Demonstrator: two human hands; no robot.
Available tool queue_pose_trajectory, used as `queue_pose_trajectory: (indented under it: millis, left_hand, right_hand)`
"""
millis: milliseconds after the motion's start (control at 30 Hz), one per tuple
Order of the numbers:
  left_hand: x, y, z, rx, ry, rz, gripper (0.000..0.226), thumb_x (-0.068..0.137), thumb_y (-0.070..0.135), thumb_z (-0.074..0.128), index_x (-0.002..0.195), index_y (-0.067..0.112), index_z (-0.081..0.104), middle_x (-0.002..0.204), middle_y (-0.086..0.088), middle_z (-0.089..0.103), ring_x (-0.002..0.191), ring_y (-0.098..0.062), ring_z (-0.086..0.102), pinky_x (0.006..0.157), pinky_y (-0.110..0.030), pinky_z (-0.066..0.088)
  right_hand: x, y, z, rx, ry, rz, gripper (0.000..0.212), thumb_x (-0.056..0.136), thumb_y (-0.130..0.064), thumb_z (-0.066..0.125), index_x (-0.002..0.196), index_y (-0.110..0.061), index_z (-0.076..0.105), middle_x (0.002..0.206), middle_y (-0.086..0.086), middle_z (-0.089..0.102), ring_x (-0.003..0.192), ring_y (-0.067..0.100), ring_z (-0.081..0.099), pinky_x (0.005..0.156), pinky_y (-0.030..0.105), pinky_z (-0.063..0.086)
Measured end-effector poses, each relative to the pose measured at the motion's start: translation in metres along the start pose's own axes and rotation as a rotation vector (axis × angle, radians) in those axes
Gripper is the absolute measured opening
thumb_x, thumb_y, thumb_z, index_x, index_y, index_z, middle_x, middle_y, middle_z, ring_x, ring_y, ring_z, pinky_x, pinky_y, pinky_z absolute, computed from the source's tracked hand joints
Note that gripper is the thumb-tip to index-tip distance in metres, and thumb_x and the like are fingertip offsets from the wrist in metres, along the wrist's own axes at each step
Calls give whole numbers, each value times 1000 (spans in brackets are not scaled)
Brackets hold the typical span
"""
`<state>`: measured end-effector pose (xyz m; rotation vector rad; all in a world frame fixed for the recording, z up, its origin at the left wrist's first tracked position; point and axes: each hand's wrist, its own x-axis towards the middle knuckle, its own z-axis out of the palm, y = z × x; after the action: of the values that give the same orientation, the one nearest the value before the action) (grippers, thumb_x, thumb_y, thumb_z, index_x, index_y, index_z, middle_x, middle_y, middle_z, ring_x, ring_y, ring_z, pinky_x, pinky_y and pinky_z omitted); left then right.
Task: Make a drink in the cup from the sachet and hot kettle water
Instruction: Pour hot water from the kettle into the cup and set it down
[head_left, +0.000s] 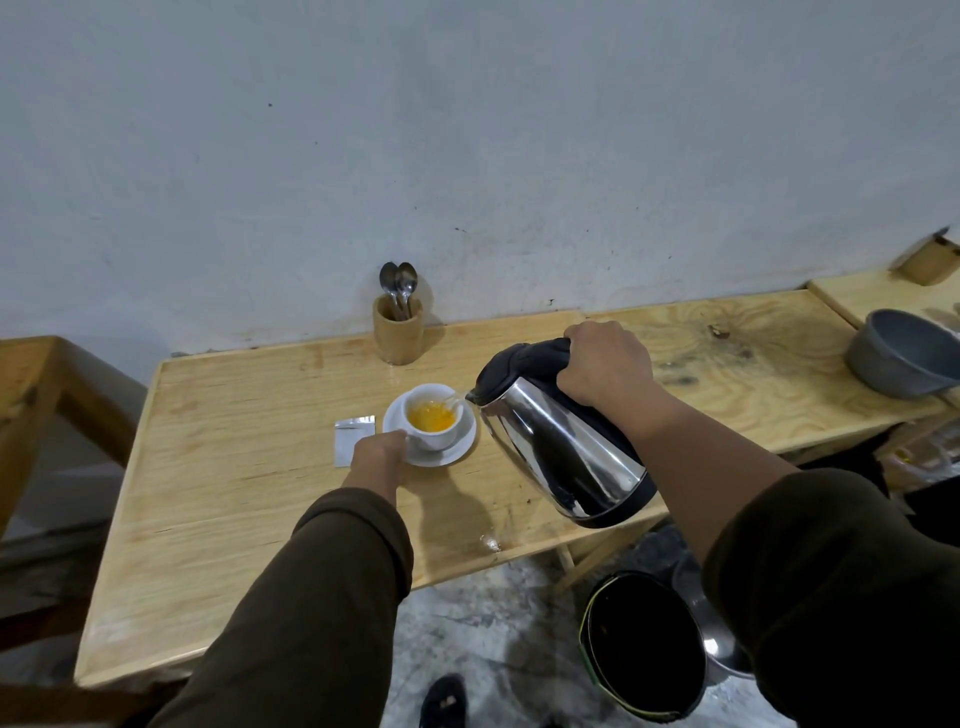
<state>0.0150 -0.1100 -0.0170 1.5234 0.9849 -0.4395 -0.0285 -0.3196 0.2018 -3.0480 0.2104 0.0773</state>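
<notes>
I see a wooden table against a pale wall. The cup, on a saucer, holds orange liquid; the sachet lies beside it. My right hand grips the tilted kettle, pouring; my left hand pinches the cup's handle.

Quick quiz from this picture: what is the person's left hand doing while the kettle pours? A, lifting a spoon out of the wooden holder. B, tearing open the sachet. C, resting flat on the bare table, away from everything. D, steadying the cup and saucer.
D: the left hand is at the near edge of the saucer, against the cup, while the right hand tilts the kettle over it; the sachet lies flat beside it.
</notes>
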Motion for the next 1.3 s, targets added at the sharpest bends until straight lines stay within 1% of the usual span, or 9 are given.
queue_pose_trajectory:
  millis: [133, 233, 433, 567, 733, 867, 1033, 1200, 1300]
  left_hand:
    - [-4, 1, -1, 21, 6, -7, 55, 84, 34, 64, 128, 2, 54, 125, -18, 63, 115, -32, 61, 99, -39, 48]
    - [-6, 2, -1, -3, 0, -8, 55, 83, 33, 65, 128, 3, 54, 124, -18, 63, 114, -31, 62, 98, -39, 48]
    - [-12, 2, -2, -20, -9, -7, 54, 83, 31, 66, 128, 3, 54, 123, -18, 64, 113, -32, 62, 98, -39, 49]
    - [-15, 4, -3, -12, -12, 1, 55, 83, 31, 66, 128, 2, 54, 124, -17, 63, 115, -31, 61, 100, -39, 49]
    - [-17, -1, -4, 2, -9, 18, 57, 84, 37, 63, 129, 4, 54, 122, -17, 64, 112, -32, 61, 99, -39, 49]
    - [-29, -5, 0, 54, 46, 52, 62, 90, 46, 52, 133, 2, 49, 128, -19, 60, 116, -35, 58, 97, -41, 47]
    - [-41, -20, 24, -11, 120, 22, 75, 93, 55, 38, 145, 2, 34, 144, -21, 45, 132, -38, 45, 109, -45, 39]
    - [-75, -45, 60, 396, 194, 258, 38, 97, 15, 43, 127, -4, 53, 133, -22, 55, 126, -37, 50, 101, -36, 41]
    - [-88, -61, 82, 607, 104, 329, 37, 95, 9, 38, 125, 2, 58, 134, -17, 56, 126, -32, 51, 89, -25, 45]
  right_hand:
    - [0, 0, 1, -1, 7, -3, 28, 82, -9, 55, 109, -11, 59, 91, 8, 53, 98, 31, 58, 66, 30, 40]
    - [0, 0, 2, -11, 9, -13, 28, 82, -10, 55, 110, -11, 59, 105, 12, 61, 97, 32, 59, 65, 31, 41]
    - [0, 0, 2, -10, 17, -24, 27, 82, -10, 56, 110, -11, 59, 106, 12, 62, 96, 32, 58, 65, 31, 40]
    - [1, 3, 3, -4, 17, -27, 24, 81, -9, 55, 105, -12, 59, 91, 9, 54, 80, 27, 48, 64, 30, 39]
    - [3, 17, 4, 90, 17, -16, 12, 77, -6, 53, 82, -15, 47, 80, 6, 51, 76, 28, 47, 58, 28, 37]
    - [2, 37, 9, 203, 80, -8, 12, 71, -3, 53, 78, -12, 52, 73, 7, 54, 71, 28, 49, 45, 20, 26]
    - [-7, 67, 15, 378, 159, 110, 14, 71, -2, 54, 82, -11, 54, 66, 5, 51, 68, 27, 50, 48, 23, 32]
    - [-16, 98, 26, 537, 270, 270, 18, 73, -2, 54, 90, -7, 59, 75, 8, 56, 69, 27, 51, 60, 27, 37]
    - [-20, 118, 34, 655, 327, 402, 17, 75, 0, 52, 89, -7, 57, 77, 8, 56, 71, 28, 51, 64, 30, 39]
